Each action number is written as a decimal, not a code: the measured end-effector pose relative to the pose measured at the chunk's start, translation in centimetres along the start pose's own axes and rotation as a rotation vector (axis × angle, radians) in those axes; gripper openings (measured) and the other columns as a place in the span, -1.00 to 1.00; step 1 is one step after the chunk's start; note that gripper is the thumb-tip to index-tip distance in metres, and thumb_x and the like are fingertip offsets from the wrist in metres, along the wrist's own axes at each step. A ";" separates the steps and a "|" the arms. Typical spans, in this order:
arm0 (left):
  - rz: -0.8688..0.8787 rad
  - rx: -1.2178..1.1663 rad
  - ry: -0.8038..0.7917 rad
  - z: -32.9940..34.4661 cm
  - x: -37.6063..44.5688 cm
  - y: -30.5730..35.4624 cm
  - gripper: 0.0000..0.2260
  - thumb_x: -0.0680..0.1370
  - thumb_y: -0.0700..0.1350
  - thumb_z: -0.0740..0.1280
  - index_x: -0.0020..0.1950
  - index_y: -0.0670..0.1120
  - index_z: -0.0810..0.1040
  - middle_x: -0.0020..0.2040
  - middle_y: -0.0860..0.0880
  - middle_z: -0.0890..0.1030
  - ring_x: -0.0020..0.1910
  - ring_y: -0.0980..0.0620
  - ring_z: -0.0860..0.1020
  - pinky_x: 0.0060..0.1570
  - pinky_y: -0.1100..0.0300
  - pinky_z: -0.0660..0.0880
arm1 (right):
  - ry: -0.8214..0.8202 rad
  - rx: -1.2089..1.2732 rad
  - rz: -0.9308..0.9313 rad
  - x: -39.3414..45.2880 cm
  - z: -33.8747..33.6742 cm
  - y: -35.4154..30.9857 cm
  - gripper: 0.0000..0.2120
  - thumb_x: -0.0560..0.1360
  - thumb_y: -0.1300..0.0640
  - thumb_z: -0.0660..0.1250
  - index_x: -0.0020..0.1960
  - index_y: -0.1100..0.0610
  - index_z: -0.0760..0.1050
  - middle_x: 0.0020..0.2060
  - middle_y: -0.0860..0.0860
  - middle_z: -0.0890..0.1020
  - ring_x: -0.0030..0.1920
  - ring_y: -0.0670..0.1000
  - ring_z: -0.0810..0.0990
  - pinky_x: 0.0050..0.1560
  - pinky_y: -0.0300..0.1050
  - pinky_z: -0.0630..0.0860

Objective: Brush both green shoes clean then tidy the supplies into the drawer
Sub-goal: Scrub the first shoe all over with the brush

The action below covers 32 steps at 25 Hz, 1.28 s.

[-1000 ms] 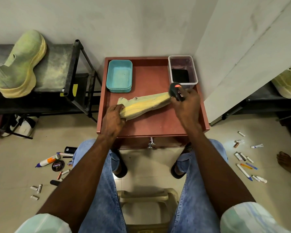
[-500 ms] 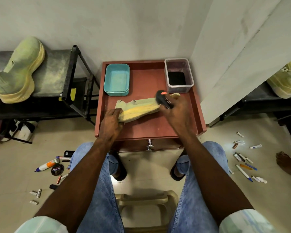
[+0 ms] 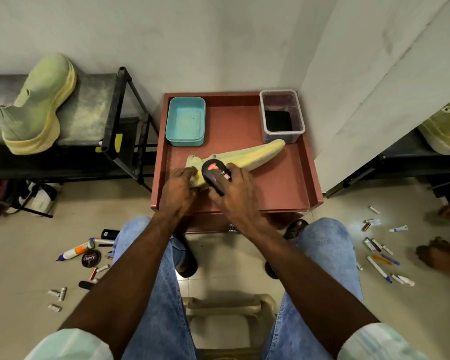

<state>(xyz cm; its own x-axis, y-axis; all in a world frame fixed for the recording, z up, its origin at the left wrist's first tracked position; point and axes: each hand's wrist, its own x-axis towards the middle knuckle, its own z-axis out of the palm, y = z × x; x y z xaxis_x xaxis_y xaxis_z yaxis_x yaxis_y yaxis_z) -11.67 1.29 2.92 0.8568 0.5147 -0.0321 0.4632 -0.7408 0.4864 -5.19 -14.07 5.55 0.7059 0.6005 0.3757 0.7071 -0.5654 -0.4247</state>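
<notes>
Mid-brushing: left hand gripping the shoe heel, right hand clutching the brush on it; far-left second shoe and tidying pending.

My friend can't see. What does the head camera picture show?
A person's right hand scrubs a black brush on a green shoe that the left hand holds on a red drawer table. Another green shoe sits on a rack at left.
</notes>
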 end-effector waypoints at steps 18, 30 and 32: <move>0.053 -0.076 -0.016 -0.3 0.1 -0.8 -0.47 0.38 -0.23 0.50 0.34 -0.17 0.49 0.28 -0.15 0.51 0.31 -0.10 0.42 0.31 0.13 0.32 | 0.093 -0.075 0.305 2.7 -0.6 3.4 -0.58 0.41 0.04 0.40 0.24 0.12 0.55 0.14 0.25 0.52 0.12 0.24 0.43 0.09 0.11 0.47; -0.100 -0.210 -0.052 -0.4 0.9 -1.6 -0.46 0.37 -0.23 0.53 0.33 -0.19 0.50 0.28 -0.18 0.49 0.22 -0.13 0.49 0.26 0.11 0.40 | 0.020 0.000 0.200 2.3 1.0 2.0 -0.56 0.39 0.01 0.41 0.24 0.12 0.57 0.13 0.22 0.54 0.09 0.24 0.47 0.07 0.07 0.49; -0.117 -0.217 -0.088 -0.4 1.0 -1.9 -0.43 0.36 -0.23 0.54 0.34 -0.17 0.48 0.29 -0.18 0.47 0.24 -0.13 0.47 0.28 0.07 0.41 | 0.052 -0.045 0.286 2.7 0.6 2.8 -0.56 0.41 0.01 0.38 0.25 0.12 0.57 0.11 0.24 0.53 0.09 0.25 0.46 0.08 0.06 0.45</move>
<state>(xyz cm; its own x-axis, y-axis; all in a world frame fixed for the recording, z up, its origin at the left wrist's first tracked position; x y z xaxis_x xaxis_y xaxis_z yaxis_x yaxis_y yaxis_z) -11.78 3.35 2.32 0.8211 0.5448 -0.1701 0.5090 -0.5640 0.6503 -1.32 -13.68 4.93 0.8770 0.3845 0.2882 0.4798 -0.7326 -0.4827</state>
